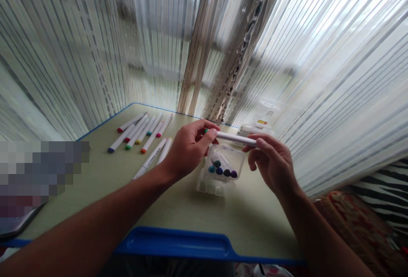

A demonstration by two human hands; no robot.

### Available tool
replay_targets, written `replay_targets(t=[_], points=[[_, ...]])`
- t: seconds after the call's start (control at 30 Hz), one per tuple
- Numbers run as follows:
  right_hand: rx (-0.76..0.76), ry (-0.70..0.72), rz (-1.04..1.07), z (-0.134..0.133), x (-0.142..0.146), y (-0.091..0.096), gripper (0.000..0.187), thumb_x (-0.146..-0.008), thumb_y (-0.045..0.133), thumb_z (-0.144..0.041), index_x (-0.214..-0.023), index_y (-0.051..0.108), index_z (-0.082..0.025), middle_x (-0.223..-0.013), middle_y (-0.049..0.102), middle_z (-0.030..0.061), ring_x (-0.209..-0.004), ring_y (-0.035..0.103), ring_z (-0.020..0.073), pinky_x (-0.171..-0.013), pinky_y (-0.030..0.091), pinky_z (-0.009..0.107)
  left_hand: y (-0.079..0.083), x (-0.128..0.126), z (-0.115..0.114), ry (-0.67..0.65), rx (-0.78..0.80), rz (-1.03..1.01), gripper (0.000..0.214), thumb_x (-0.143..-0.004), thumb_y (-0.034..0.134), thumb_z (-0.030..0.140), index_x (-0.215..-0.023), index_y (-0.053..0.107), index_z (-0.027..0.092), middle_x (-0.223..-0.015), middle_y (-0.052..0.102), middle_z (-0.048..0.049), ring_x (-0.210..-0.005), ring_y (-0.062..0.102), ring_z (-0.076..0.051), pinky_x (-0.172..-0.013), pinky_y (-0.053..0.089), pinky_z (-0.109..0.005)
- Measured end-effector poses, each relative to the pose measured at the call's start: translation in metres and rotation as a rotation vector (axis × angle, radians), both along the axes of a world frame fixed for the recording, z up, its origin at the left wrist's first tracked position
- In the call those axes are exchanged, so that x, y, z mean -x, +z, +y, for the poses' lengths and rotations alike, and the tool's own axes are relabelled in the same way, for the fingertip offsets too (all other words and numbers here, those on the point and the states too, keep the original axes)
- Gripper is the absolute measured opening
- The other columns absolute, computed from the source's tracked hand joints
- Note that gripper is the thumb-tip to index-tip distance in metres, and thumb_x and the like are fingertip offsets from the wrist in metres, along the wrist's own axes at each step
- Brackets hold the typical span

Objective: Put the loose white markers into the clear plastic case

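A white marker [236,137] is held level between my two hands, above a clear plastic case. My left hand [195,143] pinches its left end, where a bit of green shows. Around its right end the fingers of my right hand [273,158] are closed. Just below, the open clear case [213,188] holds several markers with dark, blue, teal and purple ends [223,170]. To the left of my left hand, several white markers [140,134] with coloured ends lie loosely side by side on the table.
The pale table [165,209] has a blue rim and a blue tray groove [178,243] at its near edge. Another clear case [256,130] stands at the back right. String curtains [153,34] hang behind. A patterned cushion [350,217] is at right.
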State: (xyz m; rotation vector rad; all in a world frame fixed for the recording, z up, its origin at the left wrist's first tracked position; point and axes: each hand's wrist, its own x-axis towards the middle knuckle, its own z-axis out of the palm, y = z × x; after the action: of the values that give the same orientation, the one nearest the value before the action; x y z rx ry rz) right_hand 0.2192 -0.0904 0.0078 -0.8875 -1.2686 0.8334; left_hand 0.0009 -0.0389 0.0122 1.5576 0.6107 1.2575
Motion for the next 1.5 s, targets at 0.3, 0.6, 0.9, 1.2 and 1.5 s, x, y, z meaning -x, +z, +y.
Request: replay_targets(t=[0.3, 0.6, 0.9, 1.2, 1.5], points=[[-0.001, -0.002, -0.052, -0.0007, -0.001, -0.0036, 0.014, -0.091, 0.069, -0.029, -0.096, 0.078, -0.019, -0.076, 0.072, 0.0034, -0.044, 0.058, 0.0089, -0.037, 0.041, 0.021, -0.0007, -0.0006, -0.0003, 0.0, -0.013, 0.006, 0.022, -0.094, 0.06, 0.028, -0.102, 0.07, 0.011, -0.073, 0.067, -0.0027, -0.049, 0.051, -0.006, -0.043, 0.041, -0.016], [0.018, -0.003, -0.068, -0.0017, -0.0017, -0.0045, 0.015, -0.09, 0.071, -0.029, -0.099, 0.078, -0.019, -0.077, 0.071, 0.0035, -0.045, 0.058, 0.0093, -0.038, 0.041, 0.021, 0.0017, -0.0014, -0.0034, 0.025, -0.027, 0.033, 0.021, -0.093, 0.059, 0.029, -0.098, 0.069, 0.011, -0.076, 0.068, -0.0037, -0.05, 0.05, -0.006, -0.046, 0.042, -0.018], [0.014, -0.009, -0.089, -0.0019, -0.0027, -0.005, 0.015, -0.089, 0.071, -0.03, -0.099, 0.078, -0.019, -0.079, 0.07, 0.0031, -0.046, 0.058, 0.0095, -0.038, 0.042, 0.022, 0.0006, -0.0013, -0.0032, 0.035, -0.057, 0.052, 0.021, -0.093, 0.06, 0.03, -0.097, 0.07, 0.011, -0.078, 0.069, -0.0042, -0.054, 0.053, -0.007, -0.052, 0.044, -0.019], [0.018, -0.015, -0.116, -0.0017, -0.0047, -0.0059, 0.017, -0.089, 0.07, -0.03, -0.101, 0.076, -0.019, -0.079, 0.07, 0.0029, -0.046, 0.058, 0.0103, -0.038, 0.042, 0.024, 0.0015, -0.0014, -0.005, 0.047, -0.054, 0.062, 0.022, -0.093, 0.059, 0.03, -0.098, 0.07, 0.012, -0.077, 0.069, -0.0045, -0.054, 0.054, -0.009, -0.05, 0.043, -0.02], [0.017, -0.014, -0.146, -0.0026, -0.0046, -0.0049, 0.016, -0.09, 0.07, -0.031, -0.1, 0.076, -0.019, -0.077, 0.069, 0.0012, -0.044, 0.058, 0.01, -0.039, 0.042, 0.024, 0.0027, -0.0014, -0.0056, 0.052, -0.057, 0.078, 0.022, -0.093, 0.058, 0.03, -0.098, 0.07, 0.011, -0.075, 0.068, -0.0041, -0.053, 0.053, -0.009, -0.05, 0.042, -0.02]])
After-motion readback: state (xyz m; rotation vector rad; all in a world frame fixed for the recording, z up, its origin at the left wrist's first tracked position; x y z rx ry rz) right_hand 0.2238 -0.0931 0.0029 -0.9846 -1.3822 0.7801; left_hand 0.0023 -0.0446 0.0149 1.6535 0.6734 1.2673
